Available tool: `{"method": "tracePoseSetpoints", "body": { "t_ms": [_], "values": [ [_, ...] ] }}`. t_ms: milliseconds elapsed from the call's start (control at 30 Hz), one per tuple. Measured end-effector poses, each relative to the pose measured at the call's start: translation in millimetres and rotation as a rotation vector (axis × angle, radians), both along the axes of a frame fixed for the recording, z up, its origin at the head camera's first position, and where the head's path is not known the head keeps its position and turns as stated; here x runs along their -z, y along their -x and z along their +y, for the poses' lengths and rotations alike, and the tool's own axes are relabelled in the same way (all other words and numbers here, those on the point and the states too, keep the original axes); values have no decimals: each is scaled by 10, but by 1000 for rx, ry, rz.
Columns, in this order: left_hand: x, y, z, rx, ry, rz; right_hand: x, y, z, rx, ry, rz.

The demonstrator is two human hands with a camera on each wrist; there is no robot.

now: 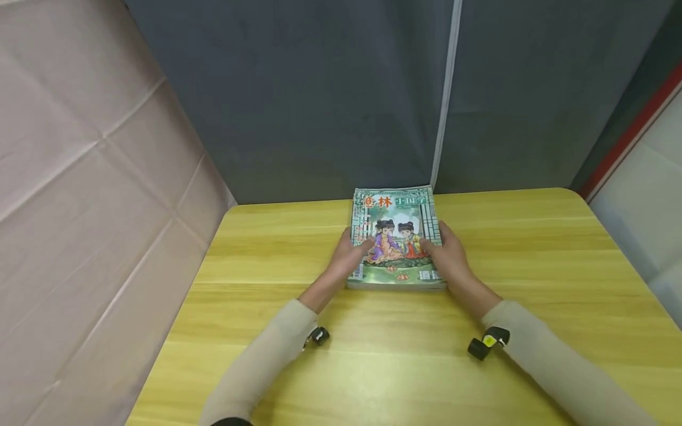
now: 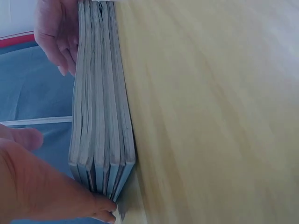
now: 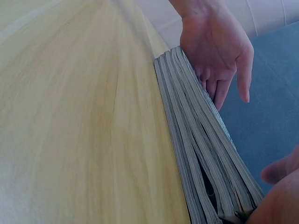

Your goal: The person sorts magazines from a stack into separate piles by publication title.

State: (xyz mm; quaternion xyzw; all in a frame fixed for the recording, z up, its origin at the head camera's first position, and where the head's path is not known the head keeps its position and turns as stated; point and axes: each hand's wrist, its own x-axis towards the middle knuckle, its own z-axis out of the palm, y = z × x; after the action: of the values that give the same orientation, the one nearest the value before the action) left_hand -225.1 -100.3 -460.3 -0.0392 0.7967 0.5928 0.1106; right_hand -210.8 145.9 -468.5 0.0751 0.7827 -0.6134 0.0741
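A stack of several magazines lies flat at the back of the wooden table. On its top cover are two drawn children and red and white Chinese lettering. My left hand rests against the stack's left side, my right hand against its right side. Over the cover reach both thumbs, which appear raised off it in the wrist views. The left wrist view shows the left fingers along the stack's side, fingertips low near the table. A gap parts some page edges in the right wrist view.
The yellow wooden table ends at a dark grey curtain just behind the stack. Pale quilted panels flank the left side. On the right is a red-edged white wall. Small black cameras hang at the wrists.
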Motion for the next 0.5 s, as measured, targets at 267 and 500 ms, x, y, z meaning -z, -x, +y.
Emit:
{"method": "tracePoseSetpoints", "body": {
  "t_ms": [267, 500],
  "values": [
    [9, 6, 43, -19, -11, -38, -11, 10, -33, -1, -1, -18],
    [-30, -20, 71, -20, 67, -18, -63, -6, 8, -34, 14, -63]
  ]
}}
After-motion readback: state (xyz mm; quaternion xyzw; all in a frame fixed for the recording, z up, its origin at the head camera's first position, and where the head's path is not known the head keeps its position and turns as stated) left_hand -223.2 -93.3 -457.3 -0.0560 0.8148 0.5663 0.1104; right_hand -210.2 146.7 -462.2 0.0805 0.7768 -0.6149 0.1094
